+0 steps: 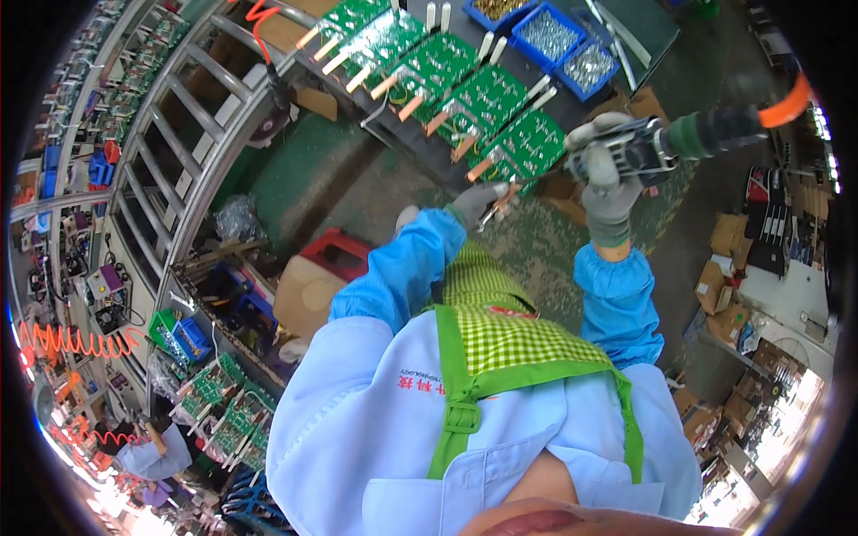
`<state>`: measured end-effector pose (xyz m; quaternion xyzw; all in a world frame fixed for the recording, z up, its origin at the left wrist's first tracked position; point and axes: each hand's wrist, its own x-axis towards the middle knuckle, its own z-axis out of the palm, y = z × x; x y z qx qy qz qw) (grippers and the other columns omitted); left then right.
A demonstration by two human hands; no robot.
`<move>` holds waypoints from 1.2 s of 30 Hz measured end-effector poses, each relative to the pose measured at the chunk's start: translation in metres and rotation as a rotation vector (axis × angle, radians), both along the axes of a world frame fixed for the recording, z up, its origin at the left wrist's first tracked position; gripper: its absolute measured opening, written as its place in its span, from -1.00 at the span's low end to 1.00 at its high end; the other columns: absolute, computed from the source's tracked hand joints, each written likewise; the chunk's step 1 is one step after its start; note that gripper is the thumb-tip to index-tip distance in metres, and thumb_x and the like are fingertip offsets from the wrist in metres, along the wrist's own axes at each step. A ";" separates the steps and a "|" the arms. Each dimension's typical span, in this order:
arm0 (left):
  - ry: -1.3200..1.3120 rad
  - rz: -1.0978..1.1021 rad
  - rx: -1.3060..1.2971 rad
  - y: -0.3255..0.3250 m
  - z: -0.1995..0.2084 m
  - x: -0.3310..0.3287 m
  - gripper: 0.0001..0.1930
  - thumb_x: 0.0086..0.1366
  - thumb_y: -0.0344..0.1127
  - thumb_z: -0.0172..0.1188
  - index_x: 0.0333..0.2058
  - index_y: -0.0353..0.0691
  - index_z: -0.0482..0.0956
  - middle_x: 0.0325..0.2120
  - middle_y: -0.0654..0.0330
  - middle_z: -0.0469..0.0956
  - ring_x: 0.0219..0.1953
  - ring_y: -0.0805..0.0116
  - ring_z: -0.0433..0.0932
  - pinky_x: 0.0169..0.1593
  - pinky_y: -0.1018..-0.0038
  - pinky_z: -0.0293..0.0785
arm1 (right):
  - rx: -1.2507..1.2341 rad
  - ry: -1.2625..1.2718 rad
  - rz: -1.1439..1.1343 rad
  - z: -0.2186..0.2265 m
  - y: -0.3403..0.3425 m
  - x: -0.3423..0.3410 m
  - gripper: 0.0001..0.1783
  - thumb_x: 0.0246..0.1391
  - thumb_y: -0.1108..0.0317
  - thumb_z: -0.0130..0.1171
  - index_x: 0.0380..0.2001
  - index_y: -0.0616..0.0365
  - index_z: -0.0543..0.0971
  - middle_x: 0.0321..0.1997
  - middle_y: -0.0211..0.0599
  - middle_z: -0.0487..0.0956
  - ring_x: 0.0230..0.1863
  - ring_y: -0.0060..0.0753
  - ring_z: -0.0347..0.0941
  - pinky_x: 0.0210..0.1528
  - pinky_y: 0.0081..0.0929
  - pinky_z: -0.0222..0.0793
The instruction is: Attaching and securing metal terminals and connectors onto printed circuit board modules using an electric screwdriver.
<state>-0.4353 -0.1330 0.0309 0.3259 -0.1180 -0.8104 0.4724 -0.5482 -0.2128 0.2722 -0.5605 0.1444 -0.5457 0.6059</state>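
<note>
My right hand [606,192], in a grey glove, is wrapped round a dark powered hand tool [636,150], whose green-and-black end leads to an orange hose. Its working tip is hard to make out. Beside the nearest green circuit board [529,145], my left hand [474,205], also gloved, pinches a small copper-coloured metal piece [502,200]. Several such boards lie in a slanting row on the dark bench [420,147], with copper-coloured strips [480,168] jutting from their near edges and pale upright posts [539,87] along the far edges.
Blue bins [585,70] of small metal parts stand behind the boards. A metal rail frame [192,134] runs along the left, near a red stool-like object [335,255] and a box of odds and ends [234,299]. Cardboard boxes [719,277] are at right. Another person [156,451] is at lower left.
</note>
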 end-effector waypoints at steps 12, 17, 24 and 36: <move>-0.887 -0.702 -0.227 0.046 0.004 0.116 -0.66 0.24 -0.10 0.00 -0.15 -0.23 0.48 -0.48 0.21 0.51 -0.50 0.49 0.46 -0.41 0.48 0.40 | -0.386 0.997 -0.264 0.120 -0.123 0.051 -0.49 -0.12 0.28 0.24 -0.04 0.04 0.38 -0.38 -0.20 0.55 -0.45 -0.32 0.52 -0.44 -0.43 0.39; -1.304 -0.484 -0.494 -0.005 0.175 0.213 -0.84 0.18 -0.31 0.04 -0.30 -0.22 0.47 -0.41 0.00 0.49 -0.36 0.05 0.50 -0.26 0.30 0.41 | -0.628 1.501 -0.404 0.020 -0.256 0.053 -0.36 -0.17 0.21 0.23 0.05 -0.13 0.28 -0.21 -0.08 0.51 -0.16 0.01 0.46 -0.15 -0.17 0.39; -1.973 0.042 -1.185 -0.197 0.254 0.274 -0.75 0.02 -0.42 0.13 -0.28 0.02 0.53 -0.19 0.22 0.46 -0.17 0.22 0.44 -0.17 0.33 0.41 | -0.416 2.083 -0.332 -0.143 -0.367 0.079 -0.33 -0.08 0.29 0.13 0.12 0.00 0.14 0.00 -0.10 0.40 0.03 -0.05 0.38 -0.04 -0.11 0.33; -2.080 -1.013 -0.910 -0.393 0.067 0.239 -0.79 0.14 -0.27 0.02 -0.32 -0.11 0.61 -0.24 0.08 0.56 -0.16 0.09 0.53 -0.12 0.25 0.45 | -0.544 2.019 -0.422 -0.161 -0.385 0.083 -0.34 -0.05 0.11 0.11 0.15 -0.06 0.21 0.14 -0.21 0.28 0.18 -0.11 0.19 0.11 -0.13 0.19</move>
